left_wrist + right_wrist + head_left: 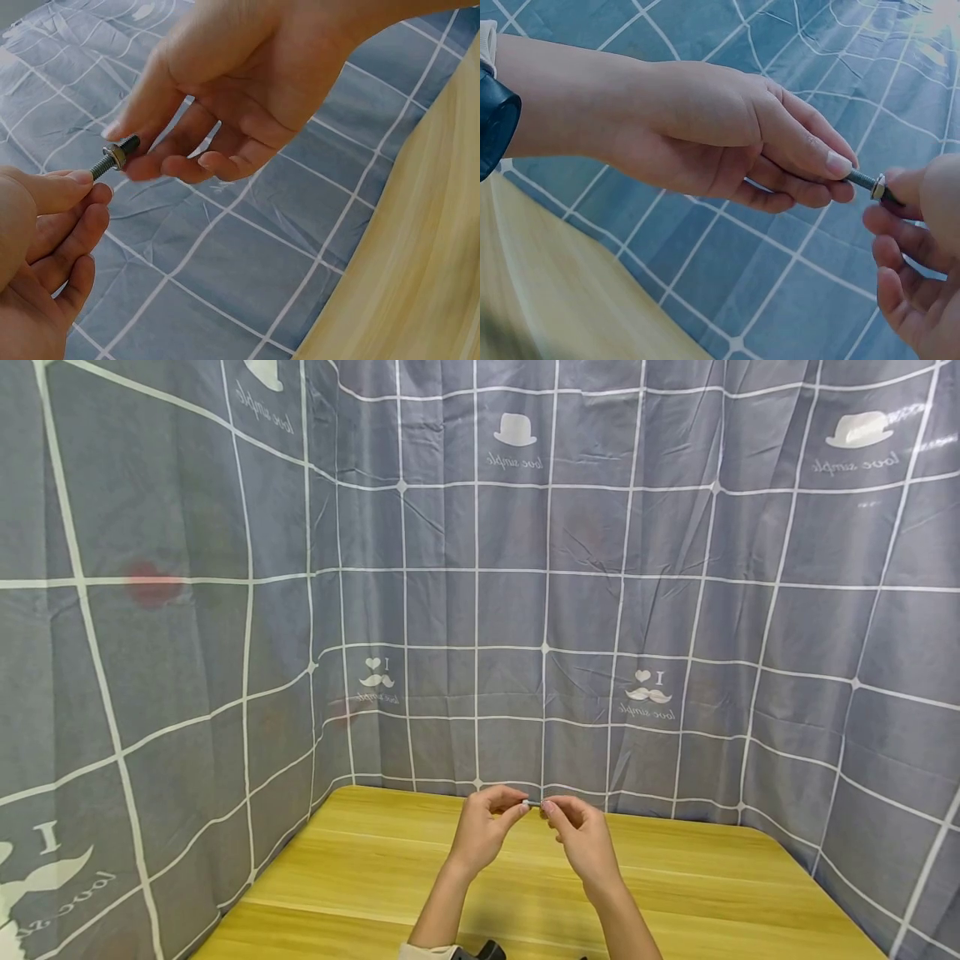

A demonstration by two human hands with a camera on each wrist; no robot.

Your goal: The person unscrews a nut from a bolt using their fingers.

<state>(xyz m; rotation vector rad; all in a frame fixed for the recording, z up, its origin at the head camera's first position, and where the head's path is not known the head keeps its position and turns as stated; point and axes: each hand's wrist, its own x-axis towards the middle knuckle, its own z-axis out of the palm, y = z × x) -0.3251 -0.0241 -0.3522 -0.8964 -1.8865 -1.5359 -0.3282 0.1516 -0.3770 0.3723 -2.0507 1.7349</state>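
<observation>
"Above the desk (pixel 360 868), between our two hands, where exactly do we have the threaded bolt (pixel 862 179)?"

"Raised off the wood, with the curtain (pixel 517 610) behind it. From the head view its long axis runs nearly level, side to side, from our left hand (pixel 478 831) across to our right hand (pixel 587 843)."

"Which fingers have it?"

"Both sets, as we read it. Our left thumb and a fingertip pinch the shank, with no gap around the metal, while the other left fingers bend loosely. Our right thumb and a fingertip close about the dark end, the remaining fingers curled and bearing nothing. How hard either side presses, we cannot tell."

"And the nut (pixel 879 187)?"

"Threaded on, just beside the right fingertips; bare thread shows between it and our left thumb. We judge that the move turns on this: the nut lies along the bolt, just leftward of the right fingers, so our right hand is the nearer."

"Which way does the bolt point?"

"Its dark end points toward our right hand. The left wrist view shows the axis climbing that way; the right wrist view shows it sloping down. The opposite end hides inside our left fingers, so whether it carries a head, we cannot tell."
</observation>
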